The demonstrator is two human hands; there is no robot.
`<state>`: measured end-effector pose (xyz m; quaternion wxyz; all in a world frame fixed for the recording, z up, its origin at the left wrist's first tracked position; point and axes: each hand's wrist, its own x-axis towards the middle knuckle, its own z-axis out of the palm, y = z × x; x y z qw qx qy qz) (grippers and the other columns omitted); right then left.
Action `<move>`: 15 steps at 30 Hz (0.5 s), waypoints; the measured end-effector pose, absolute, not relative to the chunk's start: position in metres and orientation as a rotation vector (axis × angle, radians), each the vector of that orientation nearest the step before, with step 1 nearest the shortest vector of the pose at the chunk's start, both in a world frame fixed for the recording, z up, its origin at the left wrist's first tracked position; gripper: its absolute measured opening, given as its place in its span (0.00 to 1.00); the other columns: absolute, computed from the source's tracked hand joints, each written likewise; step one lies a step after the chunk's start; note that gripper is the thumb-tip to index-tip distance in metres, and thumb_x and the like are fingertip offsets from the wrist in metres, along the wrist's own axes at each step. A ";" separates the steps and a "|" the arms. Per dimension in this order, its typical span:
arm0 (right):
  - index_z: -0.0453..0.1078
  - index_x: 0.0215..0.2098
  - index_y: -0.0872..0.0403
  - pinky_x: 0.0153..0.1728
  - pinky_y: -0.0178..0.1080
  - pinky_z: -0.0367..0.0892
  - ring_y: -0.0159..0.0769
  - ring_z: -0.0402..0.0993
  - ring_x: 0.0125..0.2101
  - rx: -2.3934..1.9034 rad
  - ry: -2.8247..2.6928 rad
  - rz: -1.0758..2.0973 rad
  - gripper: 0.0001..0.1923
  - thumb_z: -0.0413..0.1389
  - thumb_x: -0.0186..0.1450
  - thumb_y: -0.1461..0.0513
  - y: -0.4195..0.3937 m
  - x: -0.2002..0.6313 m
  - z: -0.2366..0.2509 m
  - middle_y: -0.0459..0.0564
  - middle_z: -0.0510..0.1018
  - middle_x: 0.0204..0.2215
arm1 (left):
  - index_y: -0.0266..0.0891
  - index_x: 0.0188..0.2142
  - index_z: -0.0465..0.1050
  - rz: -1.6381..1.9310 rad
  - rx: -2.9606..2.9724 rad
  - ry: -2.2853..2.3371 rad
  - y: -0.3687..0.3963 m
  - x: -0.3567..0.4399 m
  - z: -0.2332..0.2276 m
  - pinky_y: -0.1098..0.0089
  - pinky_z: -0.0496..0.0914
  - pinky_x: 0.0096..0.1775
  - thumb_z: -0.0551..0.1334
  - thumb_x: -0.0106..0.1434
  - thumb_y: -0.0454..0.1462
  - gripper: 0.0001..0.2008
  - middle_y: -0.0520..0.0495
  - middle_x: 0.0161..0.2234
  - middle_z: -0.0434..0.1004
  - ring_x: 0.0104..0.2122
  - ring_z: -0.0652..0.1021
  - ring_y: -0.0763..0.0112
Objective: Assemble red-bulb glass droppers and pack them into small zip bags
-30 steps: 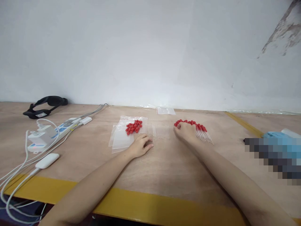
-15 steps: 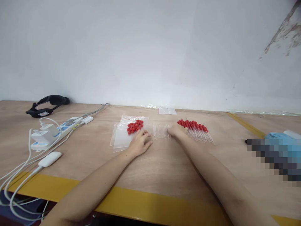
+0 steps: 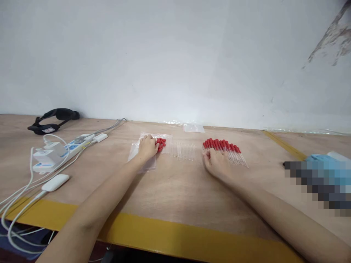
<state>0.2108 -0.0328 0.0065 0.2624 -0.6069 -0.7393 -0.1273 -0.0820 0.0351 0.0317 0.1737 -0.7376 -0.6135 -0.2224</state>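
Left hand (image 3: 147,147) curled over red caps (image 3: 161,143) on clear bags (image 3: 137,153), grip hidden, right hand (image 3: 216,162) flat and spread by red-topped droppers (image 3: 226,149), glass tubes (image 3: 183,150) between, all on the worktop (image 3: 175,190), power strip (image 3: 59,152) far left

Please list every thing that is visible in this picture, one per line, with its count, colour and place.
red rubber bulbs: a small pile, red, on the bags
clear plastic bags: a few, transparent, centre-left
bare glass tubes: one row, clear, centre
assembled droppers: one row, red-capped, centre-right
small bag: one, clear, by the wall
power strip: one, white, left
white cables: several, left edge
black strap: one, far left
table: one, wooden, yellow-edged
left hand: on the bulbs
right hand: at the droppers
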 end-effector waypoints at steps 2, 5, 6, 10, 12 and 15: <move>0.62 0.29 0.55 0.37 0.41 0.51 0.37 0.69 0.27 -1.554 -2.006 -0.397 0.10 0.44 0.63 0.59 -0.036 0.214 -0.002 0.50 0.75 0.26 | 0.37 0.24 0.70 -0.640 -2.090 -1.683 0.035 -0.082 0.031 0.61 0.64 0.40 0.55 0.57 0.36 0.09 0.42 0.31 0.69 0.36 0.70 0.59; 0.62 0.29 0.55 0.38 0.40 0.51 0.34 0.68 0.25 -1.400 -2.025 -0.447 0.10 0.43 0.64 0.59 -0.038 0.215 -0.010 0.49 0.74 0.25 | 0.36 0.27 0.69 -0.725 -2.098 -1.614 0.028 -0.084 0.031 0.63 0.65 0.39 0.54 0.58 0.35 0.08 0.42 0.30 0.69 0.34 0.70 0.61; 0.62 0.29 0.55 0.38 0.40 0.51 0.34 0.68 0.25 -1.354 -2.031 -0.452 0.10 0.43 0.64 0.60 -0.038 0.215 -0.012 0.49 0.74 0.24 | 0.36 0.28 0.69 -0.777 -2.099 -1.594 0.023 -0.084 0.031 0.63 0.65 0.38 0.53 0.58 0.35 0.07 0.43 0.30 0.69 0.34 0.70 0.62; 0.64 0.32 0.55 0.38 0.39 0.53 0.33 0.69 0.25 -1.249 -2.083 -0.422 0.10 0.43 0.65 0.60 -0.042 0.215 -0.011 0.48 0.75 0.25 | 0.37 0.32 0.67 -1.040 -2.164 -1.487 -0.002 -0.079 0.028 0.66 0.66 0.37 0.52 0.60 0.36 0.07 0.44 0.32 0.68 0.34 0.71 0.65; 0.65 0.35 0.55 0.38 0.39 0.54 0.34 0.70 0.27 -1.233 -2.124 -0.396 0.10 0.43 0.65 0.61 -0.046 0.216 -0.009 0.49 0.76 0.28 | 0.37 0.33 0.66 -1.095 -2.308 -1.418 -0.017 -0.071 0.025 0.67 0.66 0.37 0.52 0.60 0.36 0.06 0.45 0.32 0.68 0.34 0.71 0.67; 0.66 0.39 0.55 0.37 0.38 0.55 0.35 0.70 0.32 -1.211 -2.168 -0.368 0.11 0.45 0.64 0.61 -0.051 0.217 -0.008 0.51 0.76 0.32 | 0.37 0.34 0.66 -0.995 -2.632 -1.287 -0.037 -0.055 0.019 0.69 0.66 0.35 0.53 0.60 0.35 0.05 0.46 0.32 0.68 0.32 0.70 0.69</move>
